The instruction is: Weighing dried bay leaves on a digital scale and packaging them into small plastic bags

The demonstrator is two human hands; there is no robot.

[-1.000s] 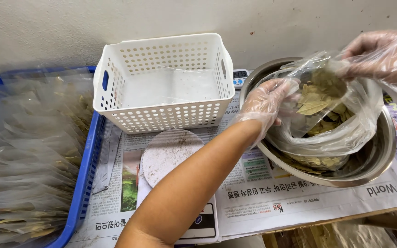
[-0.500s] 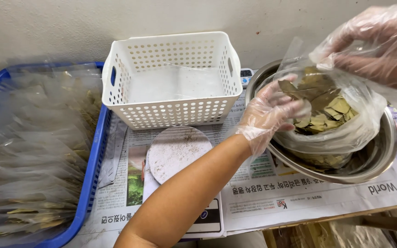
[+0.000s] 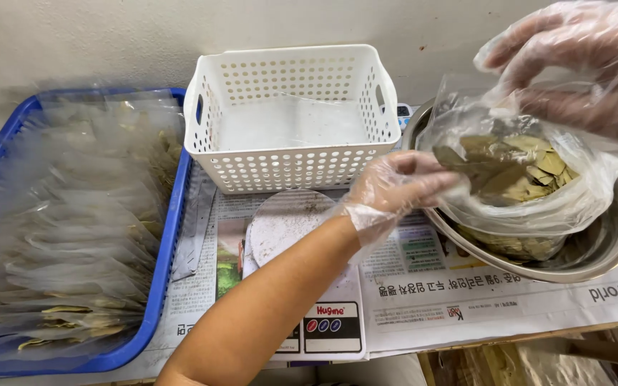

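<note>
My right hand (image 3: 574, 71) pinches the clear bag (image 3: 516, 179) open over the steel bowl (image 3: 609, 243) — my left hand (image 3: 395, 189) pushes dried leaves (image 3: 509, 164) in.

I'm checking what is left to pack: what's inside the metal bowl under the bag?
The metal bowl holds dried leaves beneath the clear bag. The bag covers most of the bowl, hiding how many remain.

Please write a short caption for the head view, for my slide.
Two gloved hands, left and right, hold a clear bag of dried leaves above a steel bowl.
</note>
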